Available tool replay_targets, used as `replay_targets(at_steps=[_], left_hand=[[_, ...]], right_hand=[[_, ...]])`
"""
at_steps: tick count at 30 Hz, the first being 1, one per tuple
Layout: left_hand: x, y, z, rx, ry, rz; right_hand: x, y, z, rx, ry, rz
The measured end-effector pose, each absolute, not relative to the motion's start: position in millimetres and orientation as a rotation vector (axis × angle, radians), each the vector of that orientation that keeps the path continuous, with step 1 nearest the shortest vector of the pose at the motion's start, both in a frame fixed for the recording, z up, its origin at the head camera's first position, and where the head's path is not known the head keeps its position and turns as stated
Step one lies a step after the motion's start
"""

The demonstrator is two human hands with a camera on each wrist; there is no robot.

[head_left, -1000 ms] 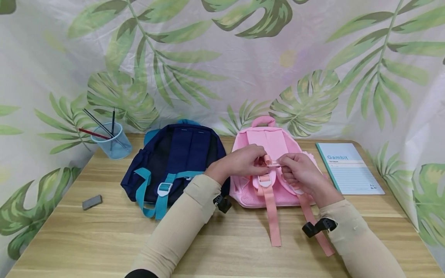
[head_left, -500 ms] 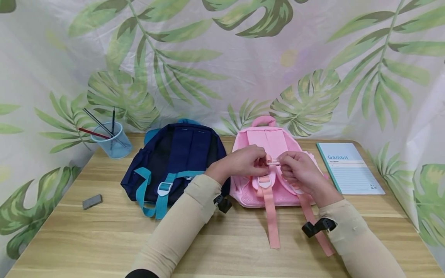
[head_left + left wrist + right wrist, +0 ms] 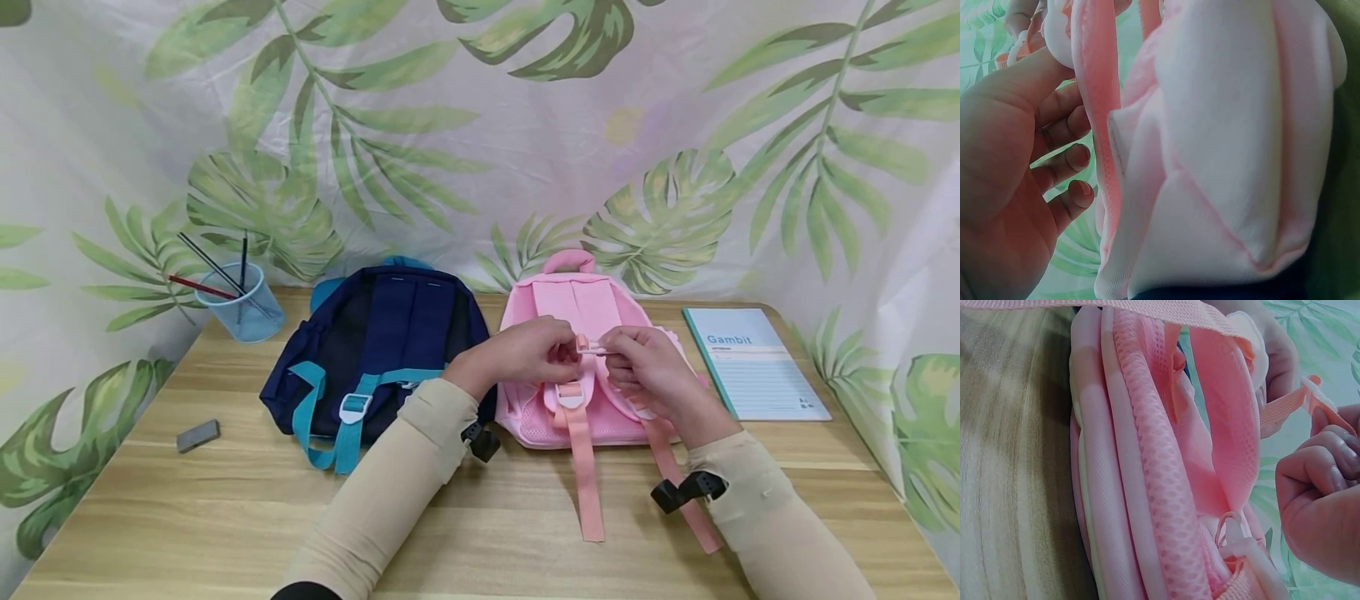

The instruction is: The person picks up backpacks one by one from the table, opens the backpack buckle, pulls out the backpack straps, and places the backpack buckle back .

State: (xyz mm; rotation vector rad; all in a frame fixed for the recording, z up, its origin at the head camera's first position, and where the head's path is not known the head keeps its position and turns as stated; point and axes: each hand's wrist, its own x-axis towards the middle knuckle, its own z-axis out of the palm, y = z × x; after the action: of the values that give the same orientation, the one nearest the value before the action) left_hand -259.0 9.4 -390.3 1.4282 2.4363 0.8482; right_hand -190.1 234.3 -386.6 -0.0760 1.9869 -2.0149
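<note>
A pink backpack [image 3: 525, 417] lies on the table with its shoulder straps upward. Over it my left hand [image 3: 528, 350] pinches the salmon webbing strap [image 3: 582, 342] between thumb and index finger; its other fingers are loosely bent in the left wrist view. My right hand [image 3: 641, 367] pinches a small white strap buckle [image 3: 594, 350], with webbing running through it in the right wrist view. Below the hands, another white buckle [image 3: 572, 395] sits on the strap, whose loose end [image 3: 588, 500] hangs toward me. A second salmon strap end [image 3: 697, 521] lies at right.
A navy backpack [image 3: 408, 321] with teal straps lies left of the pink one. Farther left stand a blue mesh cup [image 3: 251, 312] with several pencils and a grey eraser [image 3: 198, 436]. A blue-white notebook [image 3: 765, 367] lies at right. Patterned cloth [image 3: 525, 150] hangs behind the table.
The buckle between my hands has tilted, showing more of its frame. Below, the loose strap end has slid slightly toward me. Both hands stay almost in place.
</note>
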Motion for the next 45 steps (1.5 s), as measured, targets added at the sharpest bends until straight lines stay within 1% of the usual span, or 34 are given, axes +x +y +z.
replay_targets(at_steps=[23, 30, 35, 41, 45], left_hand=[[-255.6, 10.8, -398.1, 1.358, 2.423, 0.854], [-254.0, 9.1, -392.4, 1.351, 2.432, 0.859], [-250.5, 5.2, -382.3, 1.307, 2.41, 1.055], [-247.0, 8.3, -372.3, 1.442, 2.402, 1.215], [-246.4, 8.3, -371.9, 1.447, 2.419, 1.242]], right_hand=[[-186.4, 232.7, -381.0, -0.112, 1.886, -2.197], [-185.2, 234.3, -379.0, -0.13, 1.91, -2.178], [-184.1, 237.6, -376.7, -0.139, 1.976, -2.112], [-183.7, 239.6, -377.2, -0.179, 1.982, -2.082], [-183.9, 243.1, -380.7, -0.23, 1.931, -2.084]])
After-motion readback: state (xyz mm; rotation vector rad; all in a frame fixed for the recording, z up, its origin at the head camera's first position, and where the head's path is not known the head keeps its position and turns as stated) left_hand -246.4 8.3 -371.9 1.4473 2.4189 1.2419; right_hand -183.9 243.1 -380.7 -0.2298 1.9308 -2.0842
